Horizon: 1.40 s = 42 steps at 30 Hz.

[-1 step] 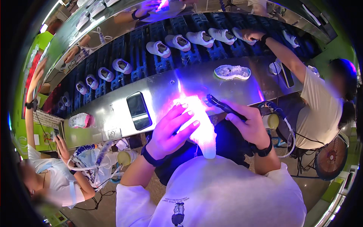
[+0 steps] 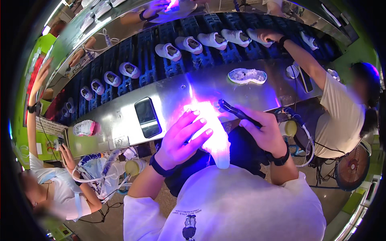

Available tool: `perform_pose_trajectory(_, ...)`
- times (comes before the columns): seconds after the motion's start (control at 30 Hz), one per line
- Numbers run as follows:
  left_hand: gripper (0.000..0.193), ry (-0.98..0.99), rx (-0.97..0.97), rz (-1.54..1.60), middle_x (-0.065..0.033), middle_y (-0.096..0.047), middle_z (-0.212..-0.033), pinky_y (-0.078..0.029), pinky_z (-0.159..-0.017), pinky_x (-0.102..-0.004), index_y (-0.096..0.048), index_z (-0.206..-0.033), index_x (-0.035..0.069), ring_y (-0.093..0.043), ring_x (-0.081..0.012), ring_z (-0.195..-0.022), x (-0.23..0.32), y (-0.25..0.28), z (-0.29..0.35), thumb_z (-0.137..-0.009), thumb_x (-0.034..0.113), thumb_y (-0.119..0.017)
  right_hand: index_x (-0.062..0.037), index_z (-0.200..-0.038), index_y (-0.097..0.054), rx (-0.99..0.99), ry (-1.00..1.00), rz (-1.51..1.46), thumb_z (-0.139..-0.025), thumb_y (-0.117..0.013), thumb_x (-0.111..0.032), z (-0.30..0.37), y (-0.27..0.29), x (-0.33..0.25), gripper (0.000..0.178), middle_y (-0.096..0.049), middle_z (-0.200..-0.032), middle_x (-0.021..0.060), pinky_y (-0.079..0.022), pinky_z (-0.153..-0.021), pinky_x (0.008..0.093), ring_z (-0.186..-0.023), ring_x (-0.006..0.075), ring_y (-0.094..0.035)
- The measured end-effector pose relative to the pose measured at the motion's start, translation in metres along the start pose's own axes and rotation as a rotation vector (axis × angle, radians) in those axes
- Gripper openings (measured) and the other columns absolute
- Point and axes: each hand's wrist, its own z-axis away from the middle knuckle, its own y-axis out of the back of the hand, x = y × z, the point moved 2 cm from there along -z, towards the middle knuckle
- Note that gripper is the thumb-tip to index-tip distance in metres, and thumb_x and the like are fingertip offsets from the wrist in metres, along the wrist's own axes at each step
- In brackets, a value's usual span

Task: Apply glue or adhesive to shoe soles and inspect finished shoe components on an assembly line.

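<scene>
In the head view, almost nothing is changed from the earlier frame. The tip of the black tool (image 2: 239,112) is seen very slightly higher than before, and the raised hand (image 2: 42,74) of the co-worker at the left has been shifted a little. The white elongated piece (image 2: 217,144) is kept in the same place, in front of the person's chest at the near edge of the metal bench (image 2: 171,90), with its lower end close to the shirt (image 2: 249,193).

The piece is held by the left hand (image 2: 181,140), whose fingers are laid over its left side, stretched and slightly parted; the thumb is hidden, so how firmly it is gripped cannot be told. The piece's upper part is washed out by white and violet glare, and its surface there cannot be made out.

The right hand (image 2: 263,130) is narrowed round the tool, which is pointed up and to the left, its tip beside the glare; whether the piece is touched by it cannot be told.

Beyond the bench, a shoe is touched by the hand (image 2: 268,35) of the co-worker at the right.
</scene>
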Motion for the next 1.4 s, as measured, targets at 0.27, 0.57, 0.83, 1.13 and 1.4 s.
perform_pose_trajectory(0.27, 0.043, -0.010, -0.138, -0.057, -0.0131, -0.066, -0.123, -0.051, -0.108, -0.0557, -0.074, -0.117, 0.012, -0.064, -0.0394, -0.122, -0.004, 0.000, -0.009, -0.076, -0.001, -0.079, -0.0056, -0.136, -0.065, -0.043, 0.013, 0.077, -0.088, -0.072, -0.001, -0.003, 0.001, 0.011, 0.048, -0.074, -0.111, 0.0155, -0.054, -0.086, 0.0326, -0.094, 0.0229, -0.071)
perform_pose_trajectory(0.57, 0.039, 0.070, -0.157, -0.106, -0.0129, -0.064, -0.129, -0.047, -0.112, -0.0558, -0.073, -0.124, 0.012, -0.060, -0.0374, -0.126, -0.027, -0.018, -0.003, -0.085, 0.009, -0.070, -0.0037, -0.135, -0.065, -0.233, -0.322, -0.276, -0.091, -0.070, -0.001, 0.025, 0.013, 0.037, 0.044, -0.073, -0.100, 0.0095, -0.054, -0.081, 0.0297, -0.084, 0.0130, -0.066)
perform_pose_trajectory(0.83, 0.050, 0.188, -0.115, -0.099, -0.0155, -0.066, -0.125, -0.047, -0.111, -0.0555, -0.073, -0.123, 0.010, -0.063, -0.0388, -0.122, -0.028, -0.034, -0.005, -0.076, -0.006, -0.068, -0.0036, -0.138, -0.063, -0.209, -0.248, -0.215, -0.094, -0.068, -0.003, 0.007, 0.020, 0.053, 0.044, -0.071, -0.094, 0.0068, -0.054, -0.076, 0.0286, -0.080, 0.0109, -0.064)
perform_pose_trajectory(1.13, 0.062, 0.364, -0.092, -0.074, -0.0168, -0.064, -0.128, -0.046, -0.112, -0.0544, -0.069, -0.129, 0.011, -0.060, -0.0416, -0.125, -0.015, -0.037, -0.008, -0.070, -0.009, -0.071, -0.0046, -0.140, -0.062, -0.239, -0.263, -0.298, -0.097, -0.067, -0.007, 0.019, 0.017, 0.059, 0.043, -0.069, -0.089, 0.0044, -0.053, -0.075, 0.0272, -0.078, 0.0111, -0.064)
perform_pose_trajectory(1.4, 0.070, 0.541, -0.135, -0.113, -0.0166, -0.062, -0.127, -0.054, -0.101, -0.0464, -0.065, -0.135, 0.013, -0.062, -0.0383, -0.121, -0.011, -0.044, 0.001, -0.069, -0.011, -0.069, -0.0061, -0.143, -0.061, -0.273, -0.409, -0.344, -0.097, -0.066, -0.007, 0.043, 0.015, 0.057, 0.046, -0.069, -0.089, 0.0034, -0.050, -0.075, 0.0255, -0.079, 0.0098, -0.063)
